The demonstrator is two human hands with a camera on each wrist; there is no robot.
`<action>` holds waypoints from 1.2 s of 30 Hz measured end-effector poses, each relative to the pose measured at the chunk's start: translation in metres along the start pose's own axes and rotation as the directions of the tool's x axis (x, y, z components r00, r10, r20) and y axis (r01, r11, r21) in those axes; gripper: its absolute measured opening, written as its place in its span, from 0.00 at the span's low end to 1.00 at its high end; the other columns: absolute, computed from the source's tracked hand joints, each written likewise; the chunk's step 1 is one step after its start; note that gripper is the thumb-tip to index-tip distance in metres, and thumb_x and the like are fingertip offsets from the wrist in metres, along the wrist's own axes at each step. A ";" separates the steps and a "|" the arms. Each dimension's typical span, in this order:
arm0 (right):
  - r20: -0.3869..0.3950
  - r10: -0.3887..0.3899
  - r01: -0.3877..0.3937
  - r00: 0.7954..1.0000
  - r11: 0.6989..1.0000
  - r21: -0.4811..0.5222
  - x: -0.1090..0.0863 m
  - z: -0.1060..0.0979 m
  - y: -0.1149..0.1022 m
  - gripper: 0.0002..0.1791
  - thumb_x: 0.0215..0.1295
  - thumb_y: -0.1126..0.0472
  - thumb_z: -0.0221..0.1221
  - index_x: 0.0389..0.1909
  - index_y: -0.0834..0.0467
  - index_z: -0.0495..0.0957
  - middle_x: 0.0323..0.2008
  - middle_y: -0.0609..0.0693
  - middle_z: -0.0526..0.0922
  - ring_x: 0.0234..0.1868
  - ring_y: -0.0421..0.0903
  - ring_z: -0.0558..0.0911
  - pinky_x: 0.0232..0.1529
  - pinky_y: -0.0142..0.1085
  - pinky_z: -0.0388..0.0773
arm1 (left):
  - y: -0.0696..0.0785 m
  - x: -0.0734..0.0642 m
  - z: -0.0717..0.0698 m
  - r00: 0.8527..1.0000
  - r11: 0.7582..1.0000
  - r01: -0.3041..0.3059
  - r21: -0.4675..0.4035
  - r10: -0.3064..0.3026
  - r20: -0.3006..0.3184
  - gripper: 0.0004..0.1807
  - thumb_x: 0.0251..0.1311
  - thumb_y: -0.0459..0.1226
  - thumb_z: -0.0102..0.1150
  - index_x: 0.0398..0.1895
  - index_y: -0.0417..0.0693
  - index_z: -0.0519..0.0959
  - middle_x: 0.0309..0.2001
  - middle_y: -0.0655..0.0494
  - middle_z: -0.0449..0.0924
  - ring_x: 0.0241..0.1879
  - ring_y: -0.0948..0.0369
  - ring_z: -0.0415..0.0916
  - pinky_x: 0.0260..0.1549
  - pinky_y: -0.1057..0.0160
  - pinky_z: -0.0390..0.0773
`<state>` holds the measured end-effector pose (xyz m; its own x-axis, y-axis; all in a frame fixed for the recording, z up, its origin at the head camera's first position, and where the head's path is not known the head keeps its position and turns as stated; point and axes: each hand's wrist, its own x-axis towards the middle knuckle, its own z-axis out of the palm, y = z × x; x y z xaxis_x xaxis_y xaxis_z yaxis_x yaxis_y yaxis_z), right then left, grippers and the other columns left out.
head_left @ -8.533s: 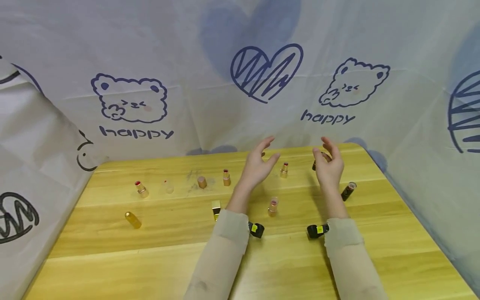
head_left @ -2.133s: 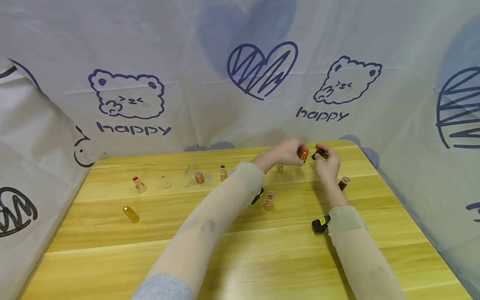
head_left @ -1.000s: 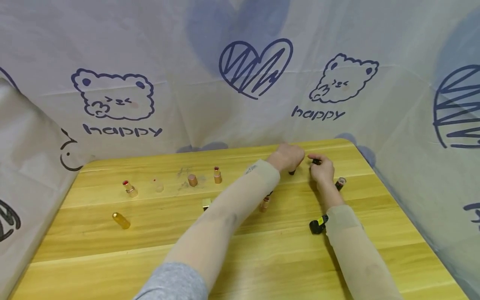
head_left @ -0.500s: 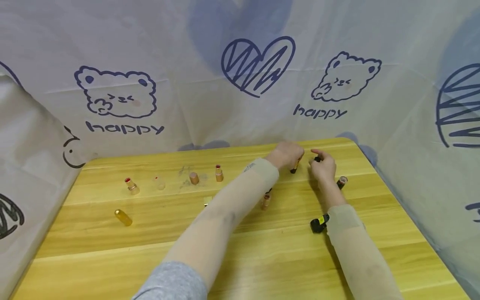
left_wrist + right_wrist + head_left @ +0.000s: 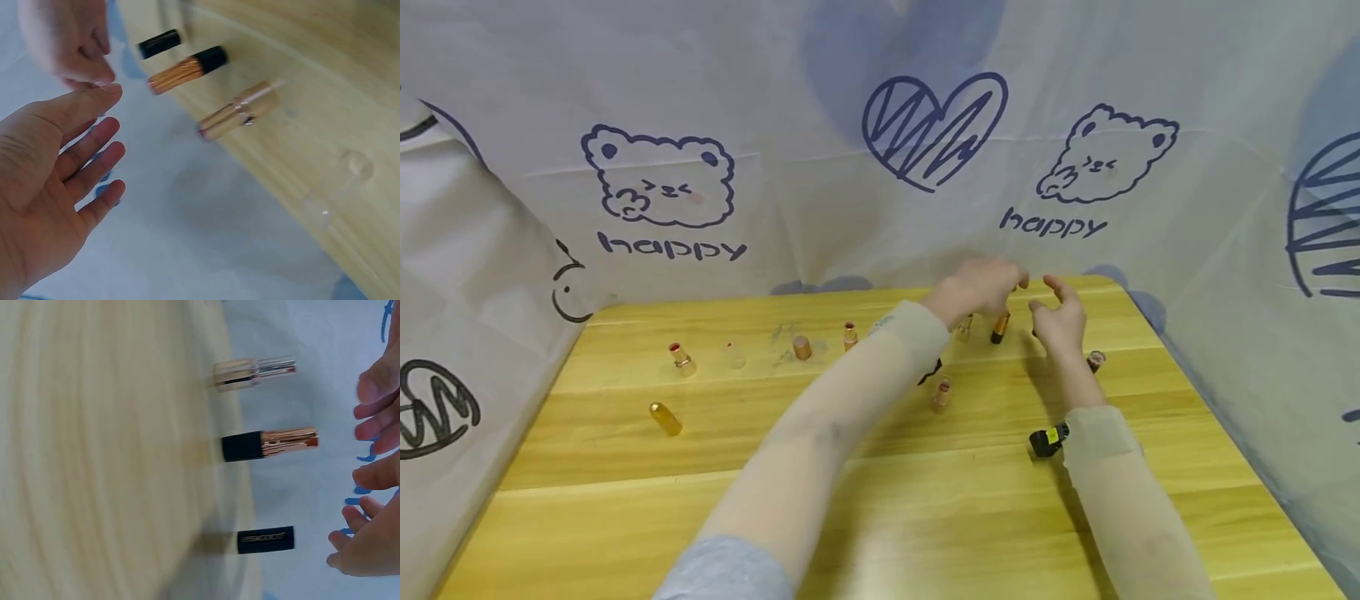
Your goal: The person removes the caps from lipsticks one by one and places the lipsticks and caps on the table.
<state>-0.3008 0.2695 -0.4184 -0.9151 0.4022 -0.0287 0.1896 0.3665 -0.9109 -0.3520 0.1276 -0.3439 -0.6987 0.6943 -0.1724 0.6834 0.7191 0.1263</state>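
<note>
Lipstick [image 5: 272,444] upright below left grip [image 5: 979,287], black cap [image 5: 265,540] seemingly clear beneath right grip [image 5: 1063,326], both grips loosely spread

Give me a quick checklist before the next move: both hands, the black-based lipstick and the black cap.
1. Left hand holding nothing: ok, fingers relaxed above the lipstick.
2. Right hand holding nothing: ok, fingers apart.
3. Black-based lipstick upright on the table: ok, black end down.
4. Black cap upright and apart from that lipstick: ok.
5. Cap fitted on the lipstick: not ok, they stand separately.
6. Cap's open end facing down: cannot tell, neither end shows clearly.
</note>
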 end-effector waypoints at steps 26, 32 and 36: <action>-0.114 -0.384 0.396 0.916 0.823 0.408 -0.073 0.021 -0.061 0.26 0.82 0.62 0.51 0.78 0.55 0.64 0.75 0.49 0.71 0.74 0.45 0.69 0.73 0.30 0.65 | -0.062 -0.159 -0.018 0.734 0.856 -0.246 -0.454 -0.141 -0.664 0.29 0.73 0.38 0.63 0.75 0.47 0.70 0.72 0.51 0.71 0.66 0.57 0.71 0.66 0.59 0.72; -0.087 -0.469 0.452 0.879 0.761 0.466 -0.095 0.041 -0.070 0.26 0.82 0.65 0.49 0.77 0.60 0.63 0.74 0.52 0.72 0.74 0.49 0.70 0.74 0.35 0.66 | -0.076 -0.194 0.000 0.615 0.793 -0.316 -0.521 -0.247 -0.749 0.28 0.71 0.34 0.64 0.73 0.46 0.73 0.70 0.51 0.74 0.64 0.57 0.73 0.60 0.56 0.75; -0.051 -0.509 0.463 0.859 0.731 0.501 -0.107 0.056 -0.074 0.26 0.82 0.65 0.49 0.77 0.62 0.63 0.74 0.54 0.71 0.74 0.51 0.69 0.75 0.36 0.66 | -0.084 -0.216 0.013 0.561 0.766 -0.334 -0.549 -0.307 -0.769 0.28 0.71 0.33 0.64 0.72 0.46 0.73 0.70 0.52 0.74 0.64 0.58 0.73 0.60 0.55 0.75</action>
<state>-0.2365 0.1524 -0.3705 -0.8647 0.2024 0.4598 -0.4630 0.0342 -0.8857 -0.2560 -0.0831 -0.3296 -0.7644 0.1911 0.6158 0.6404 0.3355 0.6909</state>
